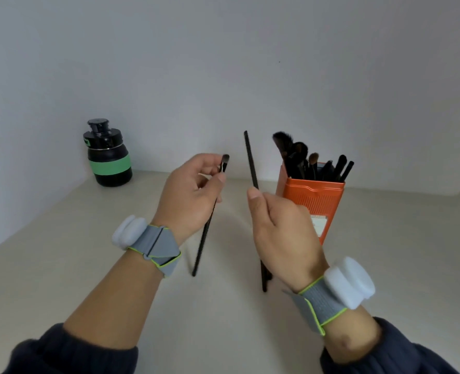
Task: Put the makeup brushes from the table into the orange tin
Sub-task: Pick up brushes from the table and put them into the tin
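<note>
My left hand (189,197) holds a thin black makeup brush (208,225) near its bristle end, bristles up, with the handle slanting down below the hand. My right hand (280,236) grips another black brush (251,163), whose thin handle sticks up above the thumb; its lower end pokes out under the wrist, and whether that is a single brush I cannot tell. Both hands hover above the table. The orange tin (313,206) stands upright just behind my right hand, partly hidden by it, with several dark brushes (304,160) standing in it, bristles up.
A black bottle with a green band (108,155) stands at the back left, by the wall. The pale table (88,265) meets a white wall behind. Both wrists wear grey straps with white pods.
</note>
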Demonstrator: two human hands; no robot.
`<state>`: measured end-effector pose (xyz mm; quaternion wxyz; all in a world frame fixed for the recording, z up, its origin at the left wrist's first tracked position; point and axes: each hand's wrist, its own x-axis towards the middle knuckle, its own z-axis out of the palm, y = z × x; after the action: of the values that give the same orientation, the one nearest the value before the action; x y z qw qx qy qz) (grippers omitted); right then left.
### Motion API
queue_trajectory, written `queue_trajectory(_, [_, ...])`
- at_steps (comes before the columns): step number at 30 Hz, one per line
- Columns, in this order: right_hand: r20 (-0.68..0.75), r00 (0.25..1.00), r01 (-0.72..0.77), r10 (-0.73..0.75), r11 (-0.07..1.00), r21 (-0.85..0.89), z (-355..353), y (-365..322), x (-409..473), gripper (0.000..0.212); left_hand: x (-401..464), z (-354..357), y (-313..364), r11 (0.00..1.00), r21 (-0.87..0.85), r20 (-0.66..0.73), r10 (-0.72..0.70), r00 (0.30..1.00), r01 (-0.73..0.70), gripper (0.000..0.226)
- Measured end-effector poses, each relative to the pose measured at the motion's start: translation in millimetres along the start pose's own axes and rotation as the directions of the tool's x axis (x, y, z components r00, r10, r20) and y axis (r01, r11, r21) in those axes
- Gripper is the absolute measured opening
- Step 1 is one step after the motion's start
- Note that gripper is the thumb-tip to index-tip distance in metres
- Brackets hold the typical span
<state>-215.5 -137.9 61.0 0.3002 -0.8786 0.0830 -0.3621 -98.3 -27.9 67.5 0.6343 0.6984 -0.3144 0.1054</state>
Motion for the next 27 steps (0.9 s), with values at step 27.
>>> queue_trajectory(27, [-0.710, 0.699, 0.407, -0.086, 0.864, 0.296, -58, 11, 12, 0.013, -23, 20, 78, 0.774, -0.403, -0.412, 0.322, 0.852, -0.487, 0.011])
